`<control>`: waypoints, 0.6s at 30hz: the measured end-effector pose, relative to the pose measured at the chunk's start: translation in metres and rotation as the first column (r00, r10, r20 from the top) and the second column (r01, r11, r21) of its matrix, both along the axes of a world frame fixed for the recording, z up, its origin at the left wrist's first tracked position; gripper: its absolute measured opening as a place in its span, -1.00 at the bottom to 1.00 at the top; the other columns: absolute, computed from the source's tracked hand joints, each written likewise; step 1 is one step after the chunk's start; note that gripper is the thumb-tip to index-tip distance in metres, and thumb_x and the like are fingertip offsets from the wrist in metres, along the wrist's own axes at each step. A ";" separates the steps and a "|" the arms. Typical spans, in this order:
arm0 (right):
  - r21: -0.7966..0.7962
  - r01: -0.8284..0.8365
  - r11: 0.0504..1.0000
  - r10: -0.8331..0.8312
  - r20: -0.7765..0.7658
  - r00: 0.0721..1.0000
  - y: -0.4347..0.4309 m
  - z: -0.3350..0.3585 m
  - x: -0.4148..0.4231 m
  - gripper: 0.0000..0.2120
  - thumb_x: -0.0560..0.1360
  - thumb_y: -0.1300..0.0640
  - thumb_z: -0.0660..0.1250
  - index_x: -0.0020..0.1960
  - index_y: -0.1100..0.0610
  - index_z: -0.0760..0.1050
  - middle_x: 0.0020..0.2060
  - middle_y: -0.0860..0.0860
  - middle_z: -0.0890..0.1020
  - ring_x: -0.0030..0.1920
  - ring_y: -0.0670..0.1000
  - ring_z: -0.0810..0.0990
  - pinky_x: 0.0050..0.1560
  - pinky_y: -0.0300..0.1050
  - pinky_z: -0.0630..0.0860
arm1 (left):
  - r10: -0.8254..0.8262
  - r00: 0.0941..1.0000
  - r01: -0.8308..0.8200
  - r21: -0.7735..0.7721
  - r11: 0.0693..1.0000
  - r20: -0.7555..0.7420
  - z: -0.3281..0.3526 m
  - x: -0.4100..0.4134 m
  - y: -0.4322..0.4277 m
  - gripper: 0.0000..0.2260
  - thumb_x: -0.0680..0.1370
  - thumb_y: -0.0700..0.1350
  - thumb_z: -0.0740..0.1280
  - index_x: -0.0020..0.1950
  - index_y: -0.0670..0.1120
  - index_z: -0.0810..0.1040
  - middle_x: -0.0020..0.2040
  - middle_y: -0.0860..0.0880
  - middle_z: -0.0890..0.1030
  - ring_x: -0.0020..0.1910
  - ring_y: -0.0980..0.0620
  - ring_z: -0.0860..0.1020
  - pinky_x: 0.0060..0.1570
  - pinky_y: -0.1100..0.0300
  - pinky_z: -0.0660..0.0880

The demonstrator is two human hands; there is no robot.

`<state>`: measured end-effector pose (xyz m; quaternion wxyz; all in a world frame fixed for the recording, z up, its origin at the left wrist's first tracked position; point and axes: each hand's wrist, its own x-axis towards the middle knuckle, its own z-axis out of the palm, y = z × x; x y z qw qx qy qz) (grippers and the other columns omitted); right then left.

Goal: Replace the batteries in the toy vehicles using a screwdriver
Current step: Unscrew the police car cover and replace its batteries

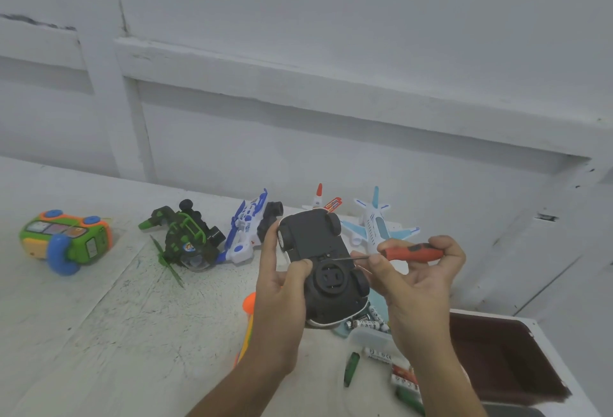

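Note:
My left hand [282,290] grips a toy car [321,260] turned upside down above the table, its black underside and wheels facing me. My right hand [421,280] holds a red-handled screwdriver [413,252], and the thin metal tip touches the middle of the car's underside. Several loose batteries [368,320] lie on the table just below the car, and more batteries [403,380] lie nearer to me on the right.
Along the wall stand a green and orange toy bus [66,240], a black and green toy [185,237], a blue and white toy [247,227], a blue and white plane [376,221] and a red-tailed plane [318,199]. A dark brown tray [504,360] sits at the right. An orange toy [248,304] shows behind my left wrist.

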<state>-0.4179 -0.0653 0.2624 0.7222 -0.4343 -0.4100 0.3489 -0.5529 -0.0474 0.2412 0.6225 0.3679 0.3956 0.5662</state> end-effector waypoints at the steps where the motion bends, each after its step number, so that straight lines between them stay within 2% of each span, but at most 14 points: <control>1: 0.003 0.013 1.000 -0.013 -0.012 1.000 0.001 -0.001 -0.001 -0.39 0.43 0.57 0.31 0.07 -0.08 0.20 -0.09 0.22 0.55 -0.17 0.07 0.67 -0.19 -0.07 0.63 | -0.006 1.000 0.006 -0.002 1.000 -0.007 0.000 0.000 0.000 -0.43 0.62 -0.26 0.18 0.37 0.41 0.31 -0.12 -0.20 0.70 -0.17 -0.15 0.71 -0.28 0.05 0.62; 3: 0.005 0.038 0.999 -0.038 -0.044 0.998 0.002 -0.002 -0.004 -0.39 0.42 0.59 0.30 0.05 -0.07 0.20 -0.11 0.21 0.55 -0.22 0.03 0.68 -0.22 -0.12 0.63 | -0.018 1.000 0.018 -0.007 1.000 -0.026 0.001 0.000 0.000 -0.43 0.62 -0.24 0.19 0.39 0.42 0.29 -0.11 -0.19 0.71 -0.15 -0.17 0.71 -0.22 -0.01 0.63; 7: 0.014 0.019 1.000 -0.017 -0.137 0.990 0.004 -0.003 -0.007 -0.42 0.43 0.60 0.27 0.04 -0.04 0.19 -0.11 0.24 0.55 -0.31 0.13 0.68 -0.23 -0.16 0.62 | -0.014 0.998 0.014 0.001 1.000 -0.063 0.000 -0.001 0.002 -0.42 0.62 -0.24 0.21 0.37 0.45 0.29 -0.12 -0.23 0.70 -0.16 -0.19 0.71 -0.19 -0.07 0.63; 12: -0.022 0.007 1.000 -0.012 -0.205 0.979 0.008 -0.008 -0.010 -0.45 0.45 0.55 0.27 0.04 -0.06 0.20 -0.11 0.22 0.57 -0.28 0.21 0.68 -0.21 -0.13 0.62 | -0.005 0.997 0.005 0.010 1.000 -0.080 0.002 -0.002 0.002 -0.41 0.62 -0.25 0.20 0.32 0.48 0.29 -0.15 -0.20 0.70 -0.18 -0.19 0.70 -0.24 -0.05 0.64; 15: -0.040 0.002 0.999 -0.011 -0.238 0.971 0.009 -0.010 -0.012 -0.47 0.46 0.53 0.28 0.04 -0.06 0.19 -0.10 0.24 0.57 -0.28 0.22 0.68 -0.21 -0.12 0.63 | 0.016 0.995 -0.016 0.001 1.000 -0.102 0.003 -0.003 0.002 -0.40 0.62 -0.24 0.21 0.24 0.55 0.30 -0.13 -0.20 0.70 -0.15 -0.21 0.70 -0.17 -0.14 0.65; 18: -0.051 0.006 0.999 -0.019 -0.248 0.969 0.011 -0.010 -0.013 -0.48 0.46 0.52 0.28 0.03 -0.06 0.19 -0.09 0.24 0.57 -0.30 0.20 0.68 -0.23 -0.11 0.63 | 0.031 0.994 -0.032 -0.004 0.999 -0.102 0.002 -0.004 0.004 -0.41 0.62 -0.22 0.21 0.23 0.56 0.29 -0.13 -0.24 0.69 -0.15 -0.20 0.70 -0.16 -0.11 0.65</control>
